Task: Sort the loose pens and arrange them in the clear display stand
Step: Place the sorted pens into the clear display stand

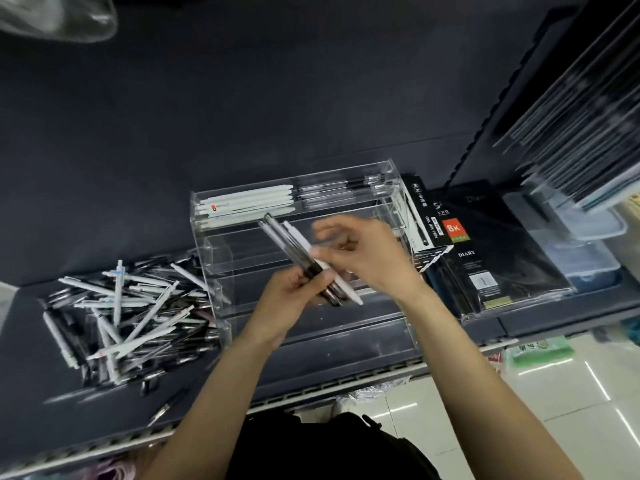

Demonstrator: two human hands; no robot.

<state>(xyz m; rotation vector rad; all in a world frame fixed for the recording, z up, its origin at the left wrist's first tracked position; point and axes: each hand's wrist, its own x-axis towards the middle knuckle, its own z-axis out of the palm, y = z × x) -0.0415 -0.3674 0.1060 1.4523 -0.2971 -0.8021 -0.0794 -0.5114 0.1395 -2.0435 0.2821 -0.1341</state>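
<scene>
A clear tiered display stand [221, 252] sits on a dark shelf. Its top tier holds a row of white pens [247, 200] on the left and black pens [341, 190] on the right. Over the stand's middle tiers my left hand [287, 299] grips a small bundle of pens [294, 252], black and white ones, slanting up to the left. My right hand [363, 258] is blurred; its curled fingers pinch the bundle from the right. A heap of loose pens [128, 320] lies left of the stand.
A gel ink pen box [427, 216] leans against the stand's right side. Black diary packs [491, 258] lie further right, with plastic boxes [588, 230] beyond. A single black pen [169, 403] lies near the shelf's front edge [311, 393]. Tiled floor shows below right.
</scene>
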